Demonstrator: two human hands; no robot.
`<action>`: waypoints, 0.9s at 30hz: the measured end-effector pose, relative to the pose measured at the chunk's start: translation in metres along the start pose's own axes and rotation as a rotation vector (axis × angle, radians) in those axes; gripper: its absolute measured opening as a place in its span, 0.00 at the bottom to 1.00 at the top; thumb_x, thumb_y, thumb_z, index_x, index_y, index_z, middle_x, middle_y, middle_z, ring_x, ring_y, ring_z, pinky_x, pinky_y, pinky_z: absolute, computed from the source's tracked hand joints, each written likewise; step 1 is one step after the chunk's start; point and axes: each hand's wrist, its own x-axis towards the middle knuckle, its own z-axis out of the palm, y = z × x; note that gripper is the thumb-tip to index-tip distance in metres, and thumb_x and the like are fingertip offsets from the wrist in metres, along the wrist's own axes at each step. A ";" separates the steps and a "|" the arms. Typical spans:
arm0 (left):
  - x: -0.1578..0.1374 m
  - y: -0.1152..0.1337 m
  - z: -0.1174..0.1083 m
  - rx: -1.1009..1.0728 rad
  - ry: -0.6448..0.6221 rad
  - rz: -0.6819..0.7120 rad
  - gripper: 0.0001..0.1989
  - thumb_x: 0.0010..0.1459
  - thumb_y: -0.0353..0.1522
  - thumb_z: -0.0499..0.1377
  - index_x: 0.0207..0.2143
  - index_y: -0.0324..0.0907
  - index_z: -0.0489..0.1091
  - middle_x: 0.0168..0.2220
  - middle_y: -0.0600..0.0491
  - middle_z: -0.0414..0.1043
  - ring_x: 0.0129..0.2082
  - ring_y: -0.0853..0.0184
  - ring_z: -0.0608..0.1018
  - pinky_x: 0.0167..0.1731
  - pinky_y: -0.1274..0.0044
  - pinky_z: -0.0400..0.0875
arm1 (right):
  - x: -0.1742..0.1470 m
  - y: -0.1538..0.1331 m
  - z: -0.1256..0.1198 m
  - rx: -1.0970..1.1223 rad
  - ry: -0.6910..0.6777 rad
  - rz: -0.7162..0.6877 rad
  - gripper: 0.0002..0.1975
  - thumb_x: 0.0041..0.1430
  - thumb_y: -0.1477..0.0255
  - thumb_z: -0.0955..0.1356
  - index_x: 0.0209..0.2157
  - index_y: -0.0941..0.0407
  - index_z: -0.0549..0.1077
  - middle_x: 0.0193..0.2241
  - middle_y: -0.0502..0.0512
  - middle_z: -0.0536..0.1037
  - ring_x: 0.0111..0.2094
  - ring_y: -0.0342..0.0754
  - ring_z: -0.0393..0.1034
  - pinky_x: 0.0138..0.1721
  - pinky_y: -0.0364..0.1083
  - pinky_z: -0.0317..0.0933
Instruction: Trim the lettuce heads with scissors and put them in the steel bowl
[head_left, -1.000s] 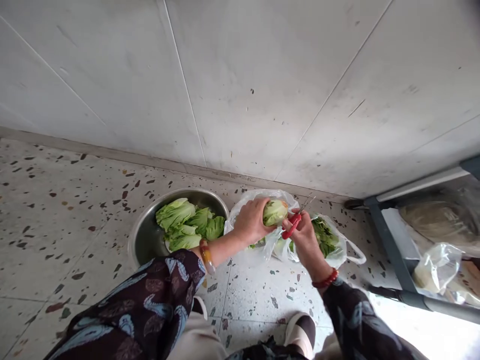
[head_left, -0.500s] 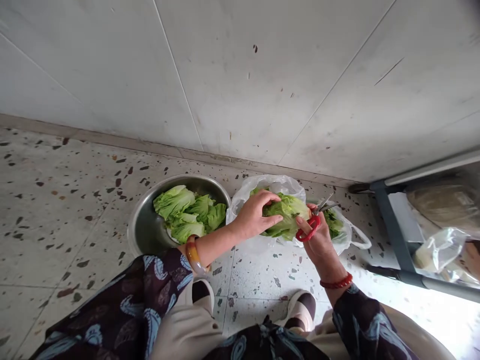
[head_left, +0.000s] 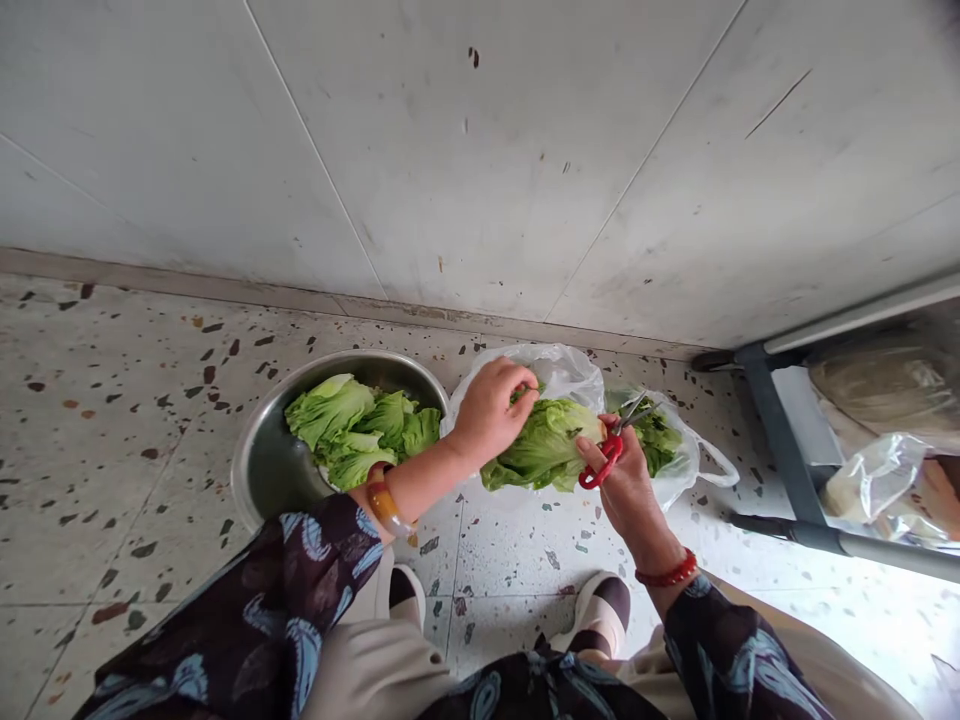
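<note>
- Green lettuce head (head_left: pixel 544 445) sits between your hands, above a clear plastic bag (head_left: pixel 562 372) on the terrazzo floor (head_left: pixel 112 440).
- Your left hand (head_left: pixel 491 405) grips its leaves.
- Your right hand (head_left: pixel 622 480) clasps red-handled scissors (head_left: pixel 611 445) at its base.
- A steel bowl (head_left: pixel 259 470) of cut leaves stands just left.

Metal bowl (head_left: pixel 259 480) on speckled terrazzo floor (head_left: pixel 112 420), left of centre, holds loose green leaves (head_left: pixel 352 430). Clear plastic bags (head_left: pixel 679 470) lie on the floor right of the bowl, near the wall, with dark greens (head_left: pixel 660 440) inside the right one. Grey tiled wall (head_left: pixel 480 150) fills the upper half, pale skirting strip (head_left: pixel 225 290) along its foot. Grey metal rack (head_left: pixel 780 450) at right edge, with bagged items (head_left: pixel 877 490) on its low shelf, contents unclear. Bright light patch on floor (head_left: pixel 847 620) bottom right.
</note>
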 end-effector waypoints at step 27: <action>0.010 -0.051 -0.007 -0.059 -0.235 -0.104 0.17 0.65 0.29 0.61 0.55 0.44 0.75 0.55 0.45 0.75 0.48 0.61 0.78 0.50 0.68 0.72 | -0.008 0.004 0.000 -0.266 -0.037 -0.024 0.34 0.40 0.56 0.82 0.44 0.52 0.67 0.33 0.46 0.75 0.33 0.46 0.70 0.36 0.47 0.66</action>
